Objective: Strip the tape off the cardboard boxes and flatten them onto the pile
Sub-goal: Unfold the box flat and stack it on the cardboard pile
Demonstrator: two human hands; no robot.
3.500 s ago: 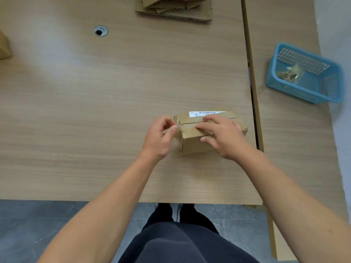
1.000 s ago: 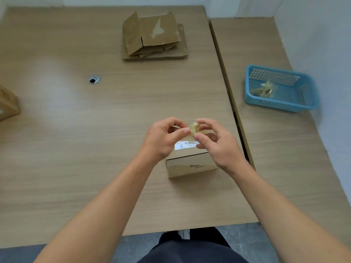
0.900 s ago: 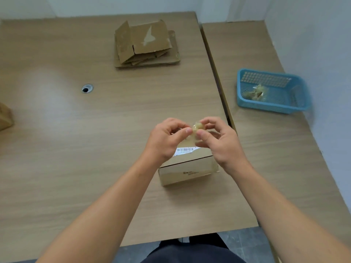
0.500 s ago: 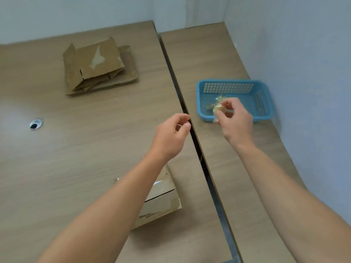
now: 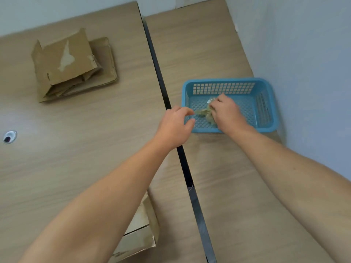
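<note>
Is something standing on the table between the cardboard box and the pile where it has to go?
Nothing visible stands between the cardboard box and the pile of flattened cardboard. Only the person's left forearm crosses above the box.

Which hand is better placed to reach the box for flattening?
Probably left. The left hand is free near the basket, and its forearm lies over the box. The right hand is inside the basket, at the tape wad.

Soft, even light — pale sheen on the light wood-grain tabletop (image 5: 38,118), faint shadow under the blue plastic mesh basket (image 5: 256,129); edges bow.
</note>
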